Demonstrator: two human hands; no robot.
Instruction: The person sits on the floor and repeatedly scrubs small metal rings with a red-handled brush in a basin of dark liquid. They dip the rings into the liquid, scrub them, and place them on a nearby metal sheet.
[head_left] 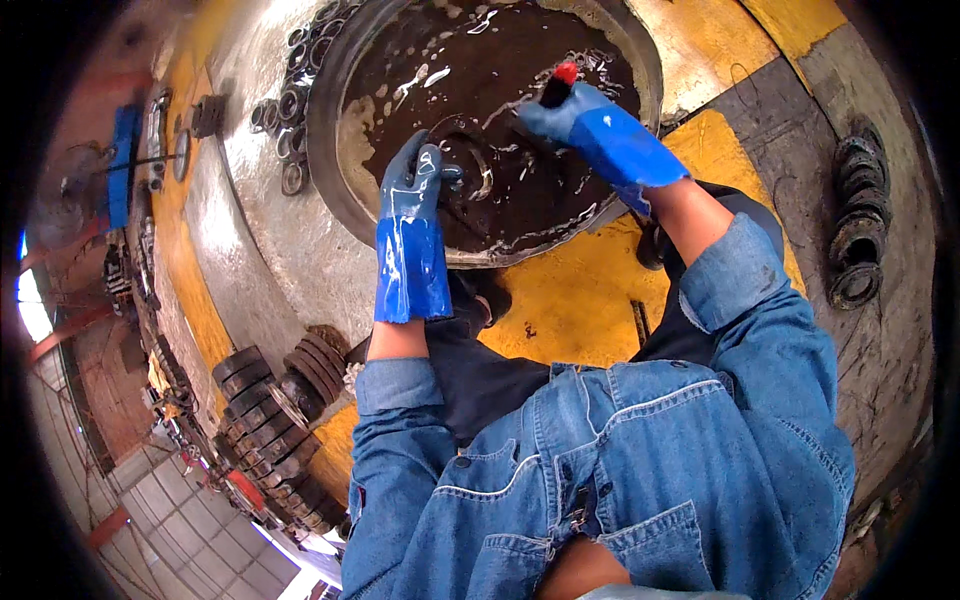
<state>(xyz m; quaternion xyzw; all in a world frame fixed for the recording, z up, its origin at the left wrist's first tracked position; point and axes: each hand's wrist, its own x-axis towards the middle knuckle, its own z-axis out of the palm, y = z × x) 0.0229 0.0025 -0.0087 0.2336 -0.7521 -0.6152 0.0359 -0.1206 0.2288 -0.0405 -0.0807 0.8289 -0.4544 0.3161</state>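
Over the near half of the round tub (325,160), the person has the left hand (411,190) at the left and the right hand (578,117) at the right, both in blue gloves. The left fingers are curled around the edge of a dark ring (486,178) just at the liquid; the right fingers are closed around a red-tipped black handle (557,90), whose working end I can't see. It looks to me like the ring is being scrubbed or rinsed, and the next move seems to call for a steady left grip while the ring is turned. The murky liquid (440,50) hides the ring's underside. Small rings (293,105) crowd against the tub's left side, stacked rings (258,400) stand beyond it to the near left, and a row of bigger rings (858,235) lies well to its right. The person's knees flank the tub's near rim, leaving little elbow room.
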